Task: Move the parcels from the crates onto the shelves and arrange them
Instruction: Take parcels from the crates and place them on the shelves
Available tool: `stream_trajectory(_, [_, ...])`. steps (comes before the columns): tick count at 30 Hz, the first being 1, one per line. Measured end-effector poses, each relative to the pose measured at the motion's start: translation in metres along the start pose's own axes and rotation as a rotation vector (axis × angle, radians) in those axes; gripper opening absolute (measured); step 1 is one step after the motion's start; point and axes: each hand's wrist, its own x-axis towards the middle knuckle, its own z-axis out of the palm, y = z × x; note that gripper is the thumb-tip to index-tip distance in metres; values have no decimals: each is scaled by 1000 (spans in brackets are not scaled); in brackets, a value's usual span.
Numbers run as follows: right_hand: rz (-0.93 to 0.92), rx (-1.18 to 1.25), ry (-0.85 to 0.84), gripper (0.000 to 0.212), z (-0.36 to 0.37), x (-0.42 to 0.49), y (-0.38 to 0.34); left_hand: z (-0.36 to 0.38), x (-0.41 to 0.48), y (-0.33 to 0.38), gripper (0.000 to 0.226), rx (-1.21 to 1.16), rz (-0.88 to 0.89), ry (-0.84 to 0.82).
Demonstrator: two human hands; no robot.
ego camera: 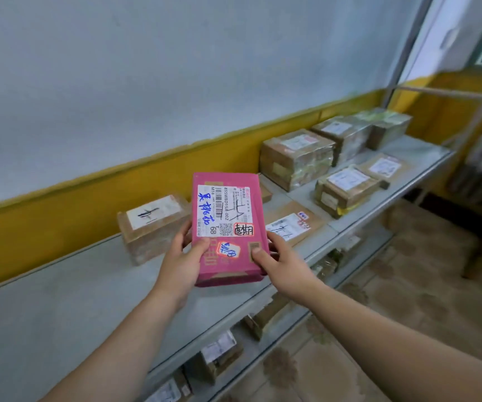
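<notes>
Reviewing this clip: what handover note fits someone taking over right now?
Left hand and right hand: both grip the pink parcel, held over the top shelf, not set down.
Done: a brown box to its left, a flat brown parcel and taped boxes to its right lie on that shelf; more parcels on the lower shelf.
Left: place and align the pink parcel. Crates out of view.

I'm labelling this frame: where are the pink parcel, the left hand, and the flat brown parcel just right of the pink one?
pink parcel (225, 211): head view, on its white shipping label.
left hand (181, 264): head view, back of the hand.
flat brown parcel (289, 226): head view, on its white label.
</notes>
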Motion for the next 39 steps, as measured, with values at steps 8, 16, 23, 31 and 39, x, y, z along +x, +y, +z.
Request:
stream_trajectory(8, [42, -57, 250, 73, -196, -35, 69, 213, -1, -8, 35, -17, -21, -187])
stream_trajectory(16, [95, -60, 369, 72, -314, -40, 116, 350, 13, -9, 35, -5, -24, -325])
stream_trajectory(23, [122, -58, 372, 69, -374, 11, 141, 432, 74, -17, 34, 27, -26, -379])
stream_trajectory(31, [180, -73, 416, 66, -476, 117, 156, 554, 182, -17, 35, 70, -72, -439])
stream_trajectory(39, [201, -76, 456, 60, -574, 184, 197, 671, 252, -27, 30, 91, -82, -507])
